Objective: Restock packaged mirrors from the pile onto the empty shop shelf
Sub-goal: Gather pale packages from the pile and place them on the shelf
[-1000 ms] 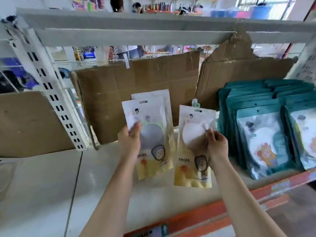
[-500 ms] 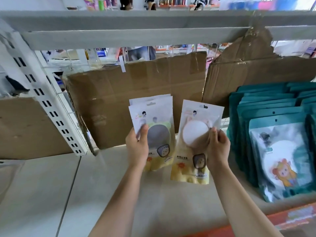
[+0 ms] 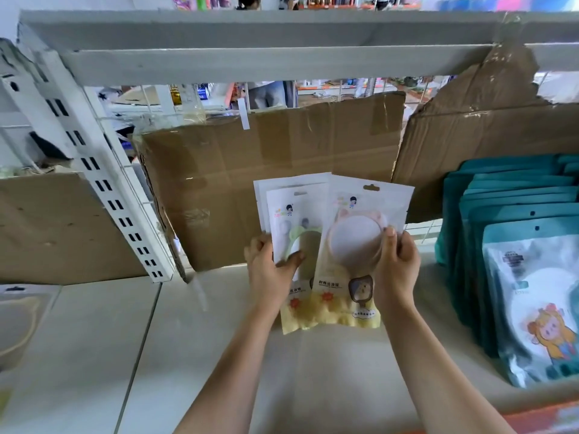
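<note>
Mid-shelf, 12 o'clock from the wrists. Shelf [image 3: 219, 355]: restock judged early; pile not in view. Teal packs [image 3: 517, 277], 3 o'clock: one row, count unclear. Mirror packs: three seen, none released. Left hand [image 3: 269, 274] grips green-rimmed pack [image 3: 300, 220] plus one behind; right hand [image 3: 396, 267] pinches pink-rimmed pack [image 3: 354, 239], overlapping at its 3 o'clock.

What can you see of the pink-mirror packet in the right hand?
A glossy plastic packet, white on top, yellow at the bottom, with a hang slot, a cartoon figure and a bear picture. A round pink eared mirror shows inside. It is upright; the right hand pinches its right side; its left edge overlaps the stack in the left hand.
</note>
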{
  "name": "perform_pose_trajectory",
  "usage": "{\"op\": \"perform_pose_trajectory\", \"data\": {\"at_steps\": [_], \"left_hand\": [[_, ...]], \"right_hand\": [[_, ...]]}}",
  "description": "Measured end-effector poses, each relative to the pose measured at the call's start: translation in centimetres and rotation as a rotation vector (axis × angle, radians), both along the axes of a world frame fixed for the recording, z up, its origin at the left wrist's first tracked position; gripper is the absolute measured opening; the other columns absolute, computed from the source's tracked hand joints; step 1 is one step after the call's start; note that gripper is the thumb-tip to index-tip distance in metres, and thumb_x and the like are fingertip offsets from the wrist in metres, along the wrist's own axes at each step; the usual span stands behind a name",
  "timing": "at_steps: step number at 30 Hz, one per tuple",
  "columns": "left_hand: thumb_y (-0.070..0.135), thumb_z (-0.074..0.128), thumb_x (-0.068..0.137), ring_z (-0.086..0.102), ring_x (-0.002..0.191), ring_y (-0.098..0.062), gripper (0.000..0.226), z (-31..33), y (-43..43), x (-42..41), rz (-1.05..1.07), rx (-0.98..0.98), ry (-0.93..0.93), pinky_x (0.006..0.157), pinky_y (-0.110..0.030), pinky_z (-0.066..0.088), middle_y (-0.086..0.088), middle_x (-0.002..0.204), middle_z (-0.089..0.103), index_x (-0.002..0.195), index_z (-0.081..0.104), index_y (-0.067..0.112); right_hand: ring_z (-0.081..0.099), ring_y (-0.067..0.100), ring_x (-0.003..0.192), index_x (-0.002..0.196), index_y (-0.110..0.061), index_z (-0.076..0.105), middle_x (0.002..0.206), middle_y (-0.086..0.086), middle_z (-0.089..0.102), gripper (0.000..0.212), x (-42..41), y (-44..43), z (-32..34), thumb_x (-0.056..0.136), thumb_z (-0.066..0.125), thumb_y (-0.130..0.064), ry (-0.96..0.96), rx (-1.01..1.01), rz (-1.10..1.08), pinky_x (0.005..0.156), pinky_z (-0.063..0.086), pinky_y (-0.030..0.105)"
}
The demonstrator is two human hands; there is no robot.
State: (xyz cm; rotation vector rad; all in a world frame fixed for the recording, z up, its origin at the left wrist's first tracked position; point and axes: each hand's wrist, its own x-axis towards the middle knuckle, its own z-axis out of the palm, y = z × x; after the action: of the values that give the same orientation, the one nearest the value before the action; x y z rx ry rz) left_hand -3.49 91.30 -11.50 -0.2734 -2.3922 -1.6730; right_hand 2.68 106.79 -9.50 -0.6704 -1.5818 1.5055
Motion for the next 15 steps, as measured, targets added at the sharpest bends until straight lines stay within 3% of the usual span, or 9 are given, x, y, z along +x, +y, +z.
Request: {"op": "perform_pose_trajectory", "data": {"at_steps": [2, 4, 8, 11, 15], "left_hand": [[0.016, 0.08, 0.073, 0.044, 0.11, -0.028, 0.035, 0.1, -0.2, -0.5, 0.017, 0.022, 0.013, 0.098, -0.041, 0.042, -0.004, 0.106, 0.046, 0.103, 0.067, 0.006], [0.009, 0.078, 0.073, 0.04, 0.117, -0.027, 0.035, 0.3, -0.5, -0.8, 0.015, 0.047, 0.029, 0.104, -0.039, 0.037, -0.006, 0.114, 0.04, 0.106, 0.067, 0.007], [0.001, 0.068, 0.082, 0.043, 0.123, -0.021, 0.039, 0.9, -0.7, -0.9, -0.072, 0.147, 0.007, 0.102, -0.018, 0.033, -0.007, 0.125, 0.036, 0.116, 0.059, 0.017], [0.004, 0.058, 0.09, 0.046, 0.121, -0.02, 0.035, 0.6, -0.6, -0.9, -0.089, 0.151, 0.0, 0.096, -0.008, 0.034, -0.013, 0.129, 0.039, 0.122, 0.052, 0.017], [0.022, 0.039, 0.1, 0.048, 0.115, -0.03, 0.028, -0.4, -0.6, -1.3, -0.099, 0.187, -0.063, 0.095, -0.021, 0.035, -0.02, 0.117, 0.047, 0.115, 0.052, 0.002]], "right_hand": [[0.041, 0.014, 0.056, 0.062, -0.015, 0.039, 0.058, 0.009, 0.043, 0.037, -0.7, -0.7, -0.1, 0.098, 0.045, -0.022, -0.002, 0.047, 0.025, 0.049, 0.034, 0.016], [0.041, 0.016, 0.057, 0.062, -0.016, 0.039, 0.059, 0.009, 0.044, 0.037, -1.3, -1.4, -0.1, 0.098, 0.045, -0.022, -0.008, 0.083, 0.05, 0.05, 0.033, 0.018], [0.034, 0.002, 0.049, 0.062, -0.02, 0.038, 0.056, -0.003, 0.037, 0.037, -2.2, -2.6, 0.0, 0.098, 0.045, -0.018, 0.008, 0.118, 0.076, 0.047, 0.028, 0.017], [0.04, -0.002, 0.05, 0.068, -0.024, 0.043, 0.061, -0.006, 0.042, 0.032, -3.0, -3.5, -0.1, 0.099, 0.043, -0.018, 0.015, 0.12, 0.08, 0.05, 0.032, 0.014], [0.047, 0.003, 0.069, 0.076, -0.028, 0.044, 0.076, -0.002, 0.05, 0.025, -3.8, -4.4, -1.4, 0.1, 0.04, -0.023, -0.044, 0.138, 0.076, 0.061, 0.036, 0.019]]}}
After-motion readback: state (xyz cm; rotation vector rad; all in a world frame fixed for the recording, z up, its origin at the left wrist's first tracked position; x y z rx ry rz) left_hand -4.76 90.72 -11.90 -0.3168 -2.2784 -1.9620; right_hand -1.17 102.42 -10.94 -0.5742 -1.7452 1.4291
